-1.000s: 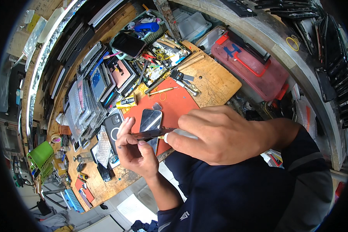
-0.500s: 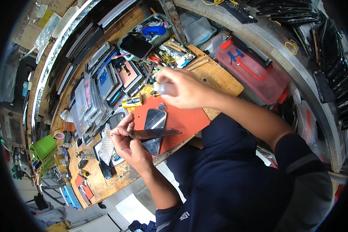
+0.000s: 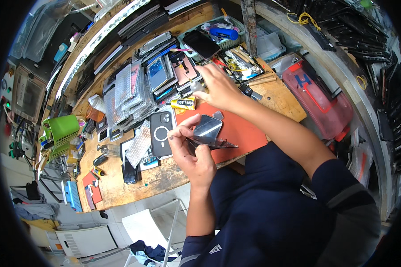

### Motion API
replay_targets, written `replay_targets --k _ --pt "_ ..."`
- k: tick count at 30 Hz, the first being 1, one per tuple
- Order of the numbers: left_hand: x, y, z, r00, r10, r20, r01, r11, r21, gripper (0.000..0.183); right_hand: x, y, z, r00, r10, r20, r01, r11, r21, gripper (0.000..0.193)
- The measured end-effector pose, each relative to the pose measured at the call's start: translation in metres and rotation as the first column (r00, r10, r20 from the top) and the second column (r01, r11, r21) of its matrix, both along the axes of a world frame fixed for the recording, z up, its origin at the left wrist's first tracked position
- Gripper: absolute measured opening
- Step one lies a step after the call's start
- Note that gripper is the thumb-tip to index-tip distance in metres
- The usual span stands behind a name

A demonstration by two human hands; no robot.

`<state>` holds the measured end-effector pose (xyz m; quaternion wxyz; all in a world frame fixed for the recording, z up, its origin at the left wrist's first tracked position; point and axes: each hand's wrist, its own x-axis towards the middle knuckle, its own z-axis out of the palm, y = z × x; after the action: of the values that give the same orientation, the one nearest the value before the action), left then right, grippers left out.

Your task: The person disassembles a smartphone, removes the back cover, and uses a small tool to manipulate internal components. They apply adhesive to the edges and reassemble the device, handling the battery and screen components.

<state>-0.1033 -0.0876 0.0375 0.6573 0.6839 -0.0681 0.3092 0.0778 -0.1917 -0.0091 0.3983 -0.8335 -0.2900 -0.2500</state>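
My left hand (image 3: 192, 156) is closed on a thin dark phone screen panel (image 3: 218, 143), held nearly edge-on above the orange-red mat (image 3: 241, 127). Beneath and beyond it, a phone (image 3: 208, 127) with a shiny dark face lies on the mat, partly covered by the panel and my fingers. Farther out, my right hand (image 3: 219, 91) grips a small whitish bottle (image 3: 195, 86) with a thin tip. Just below that bottle lies a yellow glue tube (image 3: 183, 103). A black phone case (image 3: 161, 133) with a white ring is left of my left hand.
Stacked bubble-wrapped packets (image 3: 128, 95) and phone parts crowd the bench's left and back. A green basket (image 3: 234, 43) of tools stands at the back, a red-lidded box (image 3: 316, 98) at the right. A wooden board (image 3: 284, 99) lies beside the mat.
The whole view has swung, shifting the bench rightward in the picture. My right hand has carried the bottle left toward the glue tube. My left hand keeps the panel, now covering more of the phone.
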Motion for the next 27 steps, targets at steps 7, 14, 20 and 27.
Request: replay_targets --k 7,14,20,27 --pt "-0.038 0.018 -0.039 0.961 0.144 0.235 -0.222 0.91 0.351 0.02 -0.053 -0.02 0.03 0.788 0.543 -0.29 -0.609 0.623 -0.491 0.06" --pt "-0.07 -0.001 -0.058 0.935 0.058 0.35 -0.245 0.819 0.518 0.012 -0.026 0.027 0.04 0.649 0.532 -0.544 -0.701 0.14 -0.699 0.077" --pt "-0.088 0.0 -0.077 0.939 0.105 0.328 -0.259 0.843 0.471 0.017 -0.039 0.027 0.055 0.653 0.597 -0.465 -0.62 0.069 -0.782 0.085" --pt "-0.097 -0.003 -0.081 0.947 0.049 0.318 -0.208 0.847 0.49 0.017 -0.037 0.017 0.046 0.668 0.653 -0.356 -0.608 0.204 -0.767 0.078"
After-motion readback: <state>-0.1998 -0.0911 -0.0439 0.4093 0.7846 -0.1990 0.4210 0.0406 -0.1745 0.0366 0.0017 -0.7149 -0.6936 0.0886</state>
